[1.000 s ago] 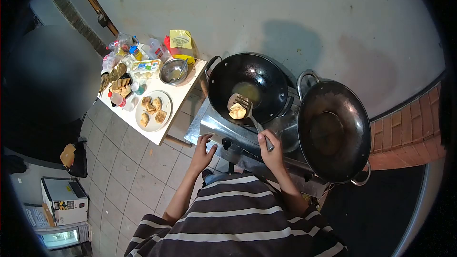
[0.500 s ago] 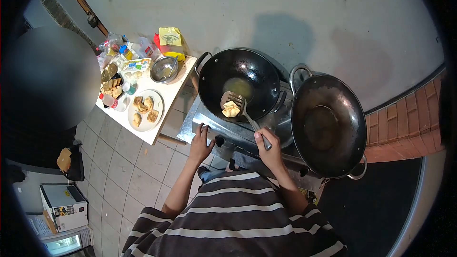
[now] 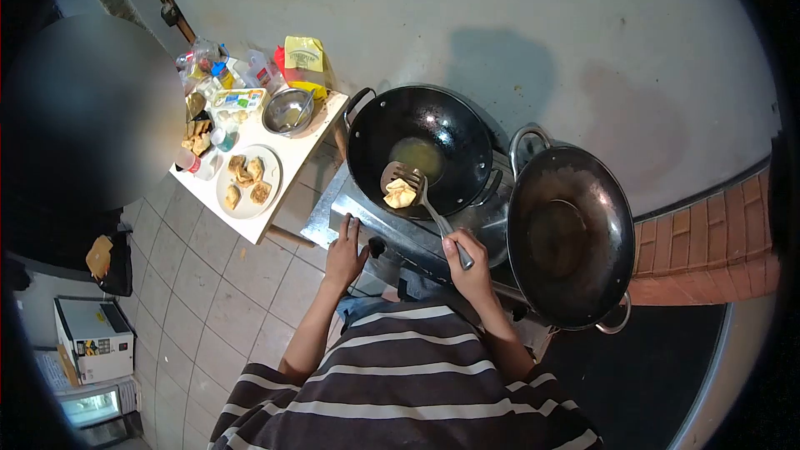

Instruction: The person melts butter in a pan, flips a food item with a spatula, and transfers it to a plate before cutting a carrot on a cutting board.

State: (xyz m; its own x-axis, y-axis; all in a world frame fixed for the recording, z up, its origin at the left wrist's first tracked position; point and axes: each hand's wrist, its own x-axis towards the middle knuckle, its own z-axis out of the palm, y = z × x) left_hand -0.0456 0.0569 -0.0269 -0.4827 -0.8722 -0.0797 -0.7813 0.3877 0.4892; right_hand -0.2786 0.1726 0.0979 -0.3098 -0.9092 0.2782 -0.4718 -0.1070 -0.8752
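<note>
My right hand [image 3: 469, 267] is wrapped round the handle of a metal slotted spatula [image 3: 436, 218]. A pale folded dumpling [image 3: 400, 194] rests on the spatula's blade, over the near rim of a black wok [image 3: 454, 129]. Yellowish oil [image 3: 417, 156] lies in the bottom of that wok, which stands on a metal stove [image 3: 375, 221]. My left hand [image 3: 344, 262] holds nothing; its fingers reach out, tips at the stove's front edge, left of a dark knob.
A second wok [image 3: 571, 237] stands at the right. On the left, a white table [image 3: 262, 221] bears a plate [image 3: 272, 175] of browned dumplings, a metal bowl [image 3: 287, 112], bottles and bags. A person in dark clothes [image 3: 83, 225] is beside the table.
The camera view has shifted slightly. The spatula with the dumpling stays over the wok's near rim, and my left hand remains at the stove's edge.
</note>
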